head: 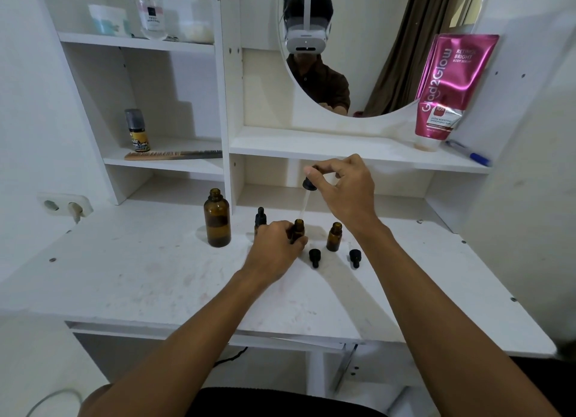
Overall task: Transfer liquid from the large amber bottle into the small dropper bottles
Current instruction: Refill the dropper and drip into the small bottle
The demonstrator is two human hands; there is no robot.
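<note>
Right hand (pixel 344 189) fingers (pixel 314 175) pinched on the bulb of a dropper (pixel 307 195), glass tip hanging just above the open small bottle (pixel 297 229). Left hand (pixel 274 248) fingers wrapped around that bottle, steadying it on the table (pixel 140 276). Large amber bottle (pixel 217 218) uncapped, standing to the left. Likely dispensing; next, a squeeze with the tip kept centred over the neck.

Soft, even indoor light, fairly bright, washes the white desk (pixel 131 279) and shelving pale. Shadows fall toward the near right: the right hand (pixel 346 189) and forearm throw a long faint one across the desk top, and short ones sit beside the small bottles. The pink pouch (pixel 448 86) carries strong glare streaks. Wide-angle distortion bows the shelf uprights and desk edges outward at the frame's sides. Upper shelf items look soft, and the dropper (pixel 307 195) is slightly blurred
</note>
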